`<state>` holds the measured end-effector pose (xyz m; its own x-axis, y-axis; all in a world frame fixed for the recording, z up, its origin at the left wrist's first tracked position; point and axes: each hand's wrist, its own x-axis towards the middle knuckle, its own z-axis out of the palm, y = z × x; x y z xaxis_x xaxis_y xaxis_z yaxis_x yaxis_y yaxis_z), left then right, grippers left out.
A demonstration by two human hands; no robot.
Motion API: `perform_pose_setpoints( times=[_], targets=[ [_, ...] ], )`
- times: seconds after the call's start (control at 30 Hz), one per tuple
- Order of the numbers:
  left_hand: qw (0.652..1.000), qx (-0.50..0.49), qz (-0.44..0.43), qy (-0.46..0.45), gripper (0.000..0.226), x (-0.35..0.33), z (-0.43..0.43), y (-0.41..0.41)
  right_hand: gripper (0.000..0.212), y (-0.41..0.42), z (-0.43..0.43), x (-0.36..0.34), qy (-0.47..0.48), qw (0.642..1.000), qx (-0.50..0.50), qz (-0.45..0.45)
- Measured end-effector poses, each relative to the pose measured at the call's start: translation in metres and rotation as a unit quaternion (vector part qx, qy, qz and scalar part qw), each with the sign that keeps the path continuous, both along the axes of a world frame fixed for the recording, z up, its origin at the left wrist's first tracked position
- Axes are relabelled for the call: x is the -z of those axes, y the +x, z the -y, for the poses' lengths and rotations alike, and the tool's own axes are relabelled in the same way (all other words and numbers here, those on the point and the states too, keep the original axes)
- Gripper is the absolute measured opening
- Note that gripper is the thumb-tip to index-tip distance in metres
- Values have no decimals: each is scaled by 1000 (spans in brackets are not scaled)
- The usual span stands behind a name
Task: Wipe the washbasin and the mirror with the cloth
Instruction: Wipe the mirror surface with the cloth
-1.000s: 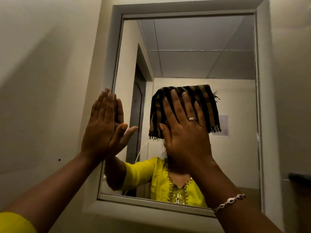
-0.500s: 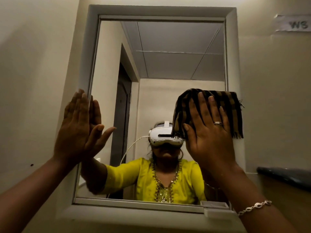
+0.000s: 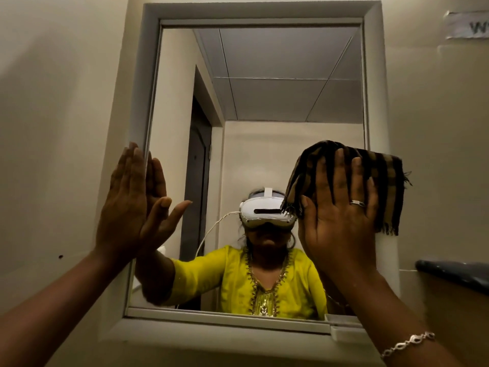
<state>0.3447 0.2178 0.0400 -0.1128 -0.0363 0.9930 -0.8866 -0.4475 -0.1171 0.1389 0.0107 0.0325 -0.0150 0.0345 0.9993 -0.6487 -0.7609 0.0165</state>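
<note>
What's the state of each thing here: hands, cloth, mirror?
left hand: open, fingers straight, flat against the mirror's left edge.
right hand: open, fingers spread, pressing the cloth flat.
cloth: folded, pressed to the mirror's right edge, overlapping the frame.
mirror: upright on the wall, glass partly covered by both hands.
washbasin: not in view.

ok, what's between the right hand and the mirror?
The striped cloth: the right hand presses it flat against the mirror at its right edge. The head view shows it.
</note>
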Motion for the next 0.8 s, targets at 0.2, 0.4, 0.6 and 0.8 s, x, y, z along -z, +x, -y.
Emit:
perform_pose_setpoints(
  times=[0.2, 0.4, 0.6, 0.8],
  targets=[
    [1000, 29, 4, -2, 97, 1, -2, -10, 58, 31, -33, 15, 14, 1000, -11, -3],
    [1000, 10, 9, 12, 93, 2, -4, 2, 60, 71, -74, 19, 23, 999, -27, -20],
    [995, 97, 3, 10, 88, 3, -5, 5, 63, 104, -106, 19, 0, 995, -71, -67],
    [989, 149, 13, 7, 83, 4, -5, 9, 60, 128, -133, 15, -13, 991, -99, -86]
  ],
)
